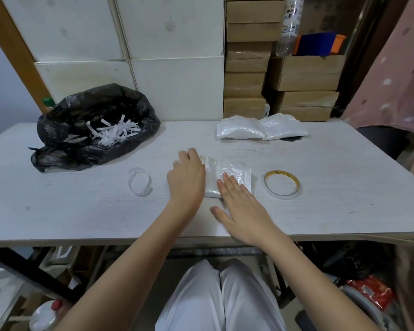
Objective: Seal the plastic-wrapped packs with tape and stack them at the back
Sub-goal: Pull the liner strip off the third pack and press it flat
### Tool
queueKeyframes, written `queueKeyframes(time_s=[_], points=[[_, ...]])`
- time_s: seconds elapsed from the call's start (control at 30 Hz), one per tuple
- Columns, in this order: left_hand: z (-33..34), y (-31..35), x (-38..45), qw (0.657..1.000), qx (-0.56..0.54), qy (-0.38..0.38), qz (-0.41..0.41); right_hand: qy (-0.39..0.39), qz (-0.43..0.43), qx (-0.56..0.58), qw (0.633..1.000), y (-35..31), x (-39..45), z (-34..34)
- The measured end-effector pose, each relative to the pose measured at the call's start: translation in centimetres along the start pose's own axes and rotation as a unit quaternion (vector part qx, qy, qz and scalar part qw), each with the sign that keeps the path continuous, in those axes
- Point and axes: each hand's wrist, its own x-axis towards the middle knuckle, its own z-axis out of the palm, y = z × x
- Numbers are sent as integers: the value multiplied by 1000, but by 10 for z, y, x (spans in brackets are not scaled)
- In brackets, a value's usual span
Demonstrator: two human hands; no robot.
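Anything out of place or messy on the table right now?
Little. The black bag at back left gapes, white paper strips poking out. A loose clear strip lies curled left of the left hand.

a white table point(81, 211) with a faint wood grain fills the middle of the view, its front edge nearest the camera. at the back left lies a crumpled black plastic bag point(65, 139), open at the top, with white paper strips point(112, 133) showing inside. at the back right two white plastic-wrapped packs point(261, 130) lie side by side, touching. near the middle a flat plastic-wrapped pack point(232, 174) lies on the surface, with the left hand point(187, 177) pressing on its left end and the right hand point(242, 206) lying flat across its front edge. left of it is a loose loop of clear tape point(140, 181). right of it a tape roll point(282, 184) with a yellow inner ring lies flat.
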Motion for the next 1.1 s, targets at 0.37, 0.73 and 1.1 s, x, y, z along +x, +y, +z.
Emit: queueKeyframes(time_s=[0.37,0.73,1.1], points=[[11,-18,-38,939,-89,-234,237,-25,-11,100,995,4,0,-9],[-1,-20,-9,962,-82,-62,252,4,169,145,975,52,64,-62],[-4,-21,47,951,-153,-259,68,44,113,157,980,52,72,-46]])
